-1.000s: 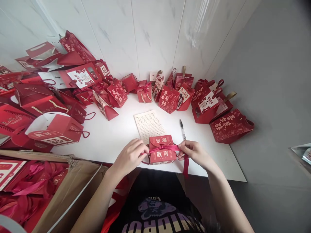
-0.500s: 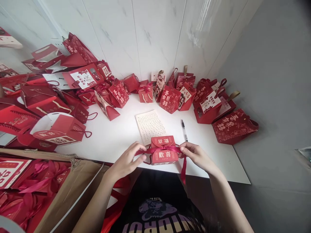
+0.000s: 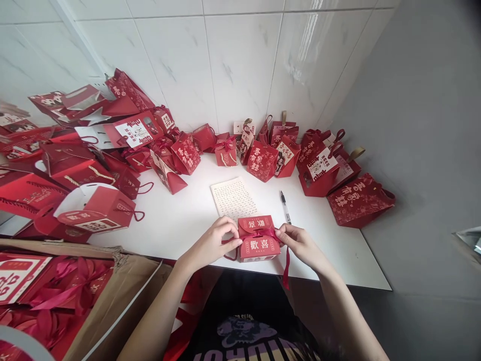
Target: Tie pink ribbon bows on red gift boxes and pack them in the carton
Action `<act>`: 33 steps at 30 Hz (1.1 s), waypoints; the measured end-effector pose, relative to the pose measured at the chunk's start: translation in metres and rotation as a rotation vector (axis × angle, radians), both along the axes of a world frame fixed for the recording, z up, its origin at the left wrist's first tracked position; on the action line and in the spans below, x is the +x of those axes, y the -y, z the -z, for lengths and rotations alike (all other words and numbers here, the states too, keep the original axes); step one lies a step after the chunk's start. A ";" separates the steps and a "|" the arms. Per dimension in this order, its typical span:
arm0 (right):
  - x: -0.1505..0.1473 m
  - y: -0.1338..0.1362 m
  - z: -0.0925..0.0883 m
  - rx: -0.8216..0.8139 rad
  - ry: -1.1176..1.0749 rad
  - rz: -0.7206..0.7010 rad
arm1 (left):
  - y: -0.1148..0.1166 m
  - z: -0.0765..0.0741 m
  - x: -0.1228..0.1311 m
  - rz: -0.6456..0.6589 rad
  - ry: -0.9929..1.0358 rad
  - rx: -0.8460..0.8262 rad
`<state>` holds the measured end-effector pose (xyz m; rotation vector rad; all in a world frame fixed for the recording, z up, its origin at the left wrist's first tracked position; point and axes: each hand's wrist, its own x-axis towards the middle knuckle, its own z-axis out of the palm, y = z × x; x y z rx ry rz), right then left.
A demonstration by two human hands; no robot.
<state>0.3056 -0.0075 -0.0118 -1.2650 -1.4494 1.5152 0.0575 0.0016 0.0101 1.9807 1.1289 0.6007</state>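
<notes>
A small red gift box (image 3: 258,250) with white Chinese characters lies at the table's front edge. A crimson ribbon (image 3: 260,233) runs across its top, crossed or loosely knotted near the middle. My left hand (image 3: 215,244) is closed at the box's left edge, thumb and fingertips pinching the ribbon there. At the right edge my right hand (image 3: 300,244) pinches the ribbon's other side, and a loose end hangs below it over the table edge. Red cord handles show partly at the box's sides.
Behind the box lie a handwritten sheet (image 3: 233,197) and a black pen (image 3: 285,206). Red gift boxes (image 3: 262,161) line the wall, and more are piled on the left (image 3: 90,173). A cardboard carton (image 3: 124,281) holding ribboned boxes stands at the lower left.
My left hand has come in from the ribbon's outstretched left end to the box's edge. The ribbon on top looks less stretched out. The camera view has tilted up slightly.
</notes>
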 end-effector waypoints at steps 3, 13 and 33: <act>0.000 0.001 0.002 -0.024 -0.026 0.002 | 0.000 0.000 0.000 -0.012 -0.080 0.017; 0.009 0.004 0.005 0.006 0.044 0.030 | 0.001 0.007 0.002 0.012 -0.131 0.750; 0.007 0.003 0.001 0.034 0.118 -0.019 | 0.008 0.002 0.010 -0.152 -0.124 -0.109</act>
